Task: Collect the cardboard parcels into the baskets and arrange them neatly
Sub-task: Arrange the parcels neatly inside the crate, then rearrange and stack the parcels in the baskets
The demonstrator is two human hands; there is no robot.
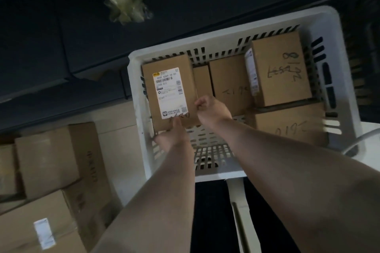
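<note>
Two bare hands reach into a white slotted basket (205,41), seen from the head camera looking down. The left hand (172,135) holds the near end of a labelled parcel (170,92), thumb on top and fingers tucked beneath. This parcel sits in the basket's far left corner with its white shipping label facing up. The right hand (211,109) is at the parcel's right edge with its fingers curled; I cannot tell whether they actually grip it. Four more cardboard parcels lie in the basket: a narrow one (202,80) just beside the labelled parcel, a wider one (228,82) next to that, a scribbled-on box (281,70) in the far right corner, and another (287,127) nearer. Large cartons (47,160) stand on the floor to the left, and crumpled plastic wrap (125,4) lies on a dark surface beyond.
</note>
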